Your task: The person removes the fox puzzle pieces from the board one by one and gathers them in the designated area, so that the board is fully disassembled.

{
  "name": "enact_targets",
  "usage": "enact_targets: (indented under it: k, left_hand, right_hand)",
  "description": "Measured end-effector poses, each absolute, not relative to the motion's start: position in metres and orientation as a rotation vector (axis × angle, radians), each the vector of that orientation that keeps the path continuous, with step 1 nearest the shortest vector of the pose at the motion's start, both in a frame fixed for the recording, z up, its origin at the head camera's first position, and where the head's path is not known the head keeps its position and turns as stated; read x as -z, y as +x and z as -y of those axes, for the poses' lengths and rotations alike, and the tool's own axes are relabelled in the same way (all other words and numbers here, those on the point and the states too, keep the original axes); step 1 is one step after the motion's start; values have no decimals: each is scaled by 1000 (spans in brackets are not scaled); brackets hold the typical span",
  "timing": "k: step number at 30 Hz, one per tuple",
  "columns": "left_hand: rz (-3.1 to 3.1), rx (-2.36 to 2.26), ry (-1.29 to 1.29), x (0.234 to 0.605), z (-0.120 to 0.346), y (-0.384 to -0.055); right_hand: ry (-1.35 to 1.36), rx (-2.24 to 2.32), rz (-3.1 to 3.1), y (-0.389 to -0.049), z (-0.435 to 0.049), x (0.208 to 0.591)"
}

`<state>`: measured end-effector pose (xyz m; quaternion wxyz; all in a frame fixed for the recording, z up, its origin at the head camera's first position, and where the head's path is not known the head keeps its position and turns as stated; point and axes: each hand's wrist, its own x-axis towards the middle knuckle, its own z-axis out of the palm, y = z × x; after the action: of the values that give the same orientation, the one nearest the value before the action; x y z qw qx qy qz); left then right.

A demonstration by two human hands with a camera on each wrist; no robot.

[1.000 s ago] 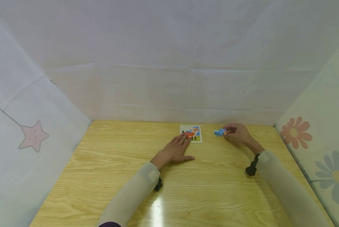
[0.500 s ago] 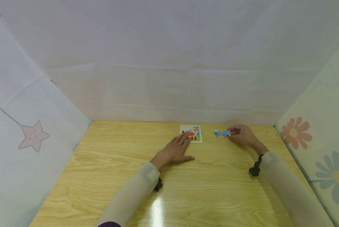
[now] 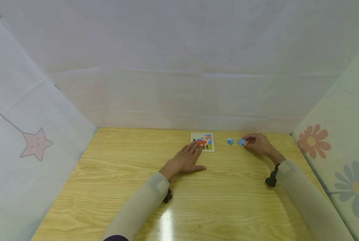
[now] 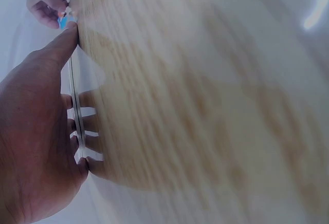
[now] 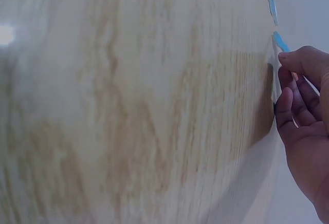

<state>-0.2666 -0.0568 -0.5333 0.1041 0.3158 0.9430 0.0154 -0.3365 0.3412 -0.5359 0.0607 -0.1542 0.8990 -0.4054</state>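
A small framed jigsaw puzzle (image 3: 208, 136) with a deer-like animal, partly assembled, lies near the table's back edge. My left hand (image 3: 185, 160) rests with spread fingers over its lower left part, hiding some of the picture. To the right, my right hand (image 3: 259, 144) pinches a blue and orange jigsaw piece (image 3: 241, 142) between thumb and fingers. The right wrist view shows this piece (image 5: 280, 41) tilted, its near edge raised toward the thumb. Another jigsaw piece (image 3: 230, 142), blue, white and green, lies on the table just left of it.
The wooden table (image 3: 131, 160) ends at a pale cloth backdrop (image 3: 155, 97). Printed side cloths bound it left and right, with a star (image 3: 36, 144) and flowers (image 3: 314, 140). Both wrists carry black mounts (image 3: 271, 180).
My right hand has moved slightly right with the pinched jigsaw piece, uncovering a gap between it and the other piece, which now lies separate. My left hand has stayed still.
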Motion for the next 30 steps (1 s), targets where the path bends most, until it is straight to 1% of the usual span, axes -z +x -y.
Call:
enact_targets:
  k: [16,24,30]
  left_hand:
    - [-2780,-35,919,534,55,-266]
    - [-2781,-72,915,531,56,-265]
    - [-2784,-85,919,532,58,-265]
  right_hand:
    - [-517,1143,-2779,-338,-338,537]
    - [-601,1119,-2816,-337,-335,539]
    - [-562,1122,-2805,-339,-332,537]
